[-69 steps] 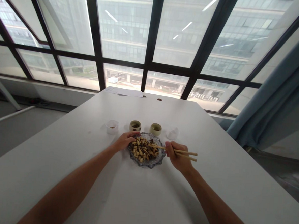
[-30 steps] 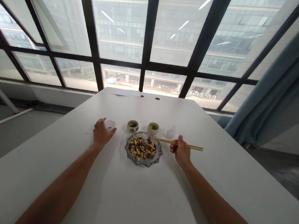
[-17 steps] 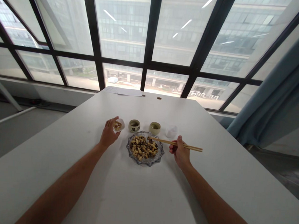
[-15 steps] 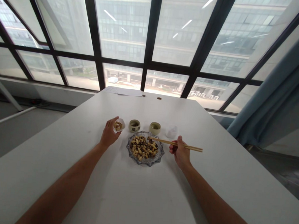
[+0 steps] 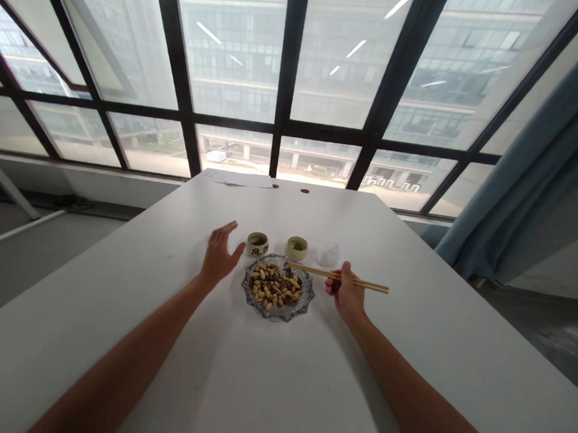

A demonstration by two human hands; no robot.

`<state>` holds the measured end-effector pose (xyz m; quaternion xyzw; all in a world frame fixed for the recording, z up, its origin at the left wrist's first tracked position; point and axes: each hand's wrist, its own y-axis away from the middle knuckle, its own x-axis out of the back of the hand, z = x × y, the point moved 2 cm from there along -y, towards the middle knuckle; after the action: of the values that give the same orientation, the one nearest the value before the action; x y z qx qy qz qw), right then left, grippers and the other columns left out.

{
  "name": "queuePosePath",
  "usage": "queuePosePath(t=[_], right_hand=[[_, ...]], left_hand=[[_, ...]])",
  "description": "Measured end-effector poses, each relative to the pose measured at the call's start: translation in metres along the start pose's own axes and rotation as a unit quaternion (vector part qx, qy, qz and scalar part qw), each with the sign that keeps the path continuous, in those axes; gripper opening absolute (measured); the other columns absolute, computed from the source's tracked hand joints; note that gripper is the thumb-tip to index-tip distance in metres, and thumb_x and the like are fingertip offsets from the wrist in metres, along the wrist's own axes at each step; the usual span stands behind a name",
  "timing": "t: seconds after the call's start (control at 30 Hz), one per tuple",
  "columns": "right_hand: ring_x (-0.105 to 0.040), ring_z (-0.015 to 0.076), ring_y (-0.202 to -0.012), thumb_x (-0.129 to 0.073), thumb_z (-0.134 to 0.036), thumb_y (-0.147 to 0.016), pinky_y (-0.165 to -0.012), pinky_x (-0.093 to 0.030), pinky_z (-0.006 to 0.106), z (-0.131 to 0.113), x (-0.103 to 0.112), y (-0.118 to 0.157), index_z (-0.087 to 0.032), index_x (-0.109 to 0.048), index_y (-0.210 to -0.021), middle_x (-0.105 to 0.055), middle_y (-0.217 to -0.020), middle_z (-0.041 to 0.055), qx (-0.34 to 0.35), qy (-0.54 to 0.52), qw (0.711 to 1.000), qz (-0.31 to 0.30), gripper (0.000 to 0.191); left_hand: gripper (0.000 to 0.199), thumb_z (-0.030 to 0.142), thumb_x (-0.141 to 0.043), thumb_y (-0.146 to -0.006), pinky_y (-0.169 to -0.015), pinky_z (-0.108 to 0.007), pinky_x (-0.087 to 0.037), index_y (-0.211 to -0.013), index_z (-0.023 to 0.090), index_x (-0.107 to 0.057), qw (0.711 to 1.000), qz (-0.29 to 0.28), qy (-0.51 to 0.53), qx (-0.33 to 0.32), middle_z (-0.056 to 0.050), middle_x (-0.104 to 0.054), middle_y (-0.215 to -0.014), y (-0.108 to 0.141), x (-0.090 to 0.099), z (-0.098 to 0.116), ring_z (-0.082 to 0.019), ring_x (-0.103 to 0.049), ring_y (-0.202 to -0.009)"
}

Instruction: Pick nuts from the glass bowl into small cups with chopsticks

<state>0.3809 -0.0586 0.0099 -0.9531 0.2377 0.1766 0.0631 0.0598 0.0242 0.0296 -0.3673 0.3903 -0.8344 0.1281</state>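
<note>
My left hand (image 5: 219,257) is open, thumb and fingers apart, left of a pale cup with dark characters (image 5: 257,245). No small white cup shows at it. A second pale green cup (image 5: 296,248) stands to the right, then a translucent white cup (image 5: 329,254). In front of these cups lies a scalloped glass plate (image 5: 305,307) holding peanuts and dark seeds (image 5: 275,287). My right hand (image 5: 347,293) is closed on a pair of wooden chopsticks (image 5: 373,286), right of the plate; their tips reach over its back edge.
The white table (image 5: 259,378) extends to the windows. Papers (image 5: 235,178) lie at its far edge, near two round dark spots. A blue curtain (image 5: 531,172) hangs at the right. A white metal frame (image 5: 7,183) stands on the floor at the left.
My left hand has opened, and the small white cup of peanuts it held is no longer visible. My right hand still holds the chopsticks over the plate. The view has shifted slightly.
</note>
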Motion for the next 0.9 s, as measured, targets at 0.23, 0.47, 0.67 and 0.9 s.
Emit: queuePosePath(t=[0.23, 0.47, 0.67, 0.9], right_hand=[[-0.052, 0.0112, -0.032, -0.067, -0.079, -0.064, -0.030, -0.035, 0.021, -0.004, -0.003, 0.004, -0.017, -0.057, -0.068, -0.060, -0.045, 0.0003, 0.002, 0.012, 1.000, -0.001, 0.063], [-0.052, 0.0118, -0.032, -0.068, -0.079, -0.064, -0.030, -0.036, 0.021, 0.002, -0.006, 0.007, -0.017, -0.057, -0.068, -0.060, -0.044, 0.0010, 0.006, 0.016, 1.000, -0.004, 0.063], [-0.053, 0.0113, -0.034, -0.065, -0.075, -0.072, -0.033, -0.038, 0.022, -0.003, -0.010, 0.009, -0.018, -0.056, -0.069, -0.060, -0.046, -0.0004, 0.048, -0.014, 0.999, 0.006, 0.058], [-0.053, 0.0118, -0.035, -0.063, -0.073, -0.076, -0.034, -0.040, 0.023, -0.020, -0.031, 0.009, -0.018, -0.057, -0.069, -0.060, -0.046, -0.0004, 0.091, -0.001, 0.996, 0.006, 0.056]], left_hand=[[0.076, 0.042, -0.074, -0.074, -0.111, -0.045, -0.040, -0.138, 0.011, -0.045, 0.968, -0.150, 0.120, 0.164, -0.019, -0.053, -0.142, -0.012, -0.054, 0.001, -0.031, -0.050, -0.132], [0.079, 0.045, -0.083, -0.062, -0.100, -0.044, -0.051, -0.128, 0.014, -0.055, 0.939, -0.158, 0.229, 0.204, -0.014, -0.068, -0.119, -0.004, -0.067, -0.026, -0.027, -0.065, -0.112], [0.072, 0.029, -0.081, -0.063, -0.103, -0.041, -0.051, -0.130, 0.020, -0.055, 0.942, -0.141, 0.273, 0.133, -0.010, -0.063, -0.130, 0.003, -0.067, -0.024, -0.024, -0.062, -0.117], [0.074, 0.028, -0.081, -0.064, -0.102, -0.043, -0.051, -0.133, 0.021, -0.054, 0.942, -0.140, 0.276, 0.133, -0.010, -0.065, -0.128, 0.003, -0.069, -0.023, -0.025, -0.064, -0.115]])
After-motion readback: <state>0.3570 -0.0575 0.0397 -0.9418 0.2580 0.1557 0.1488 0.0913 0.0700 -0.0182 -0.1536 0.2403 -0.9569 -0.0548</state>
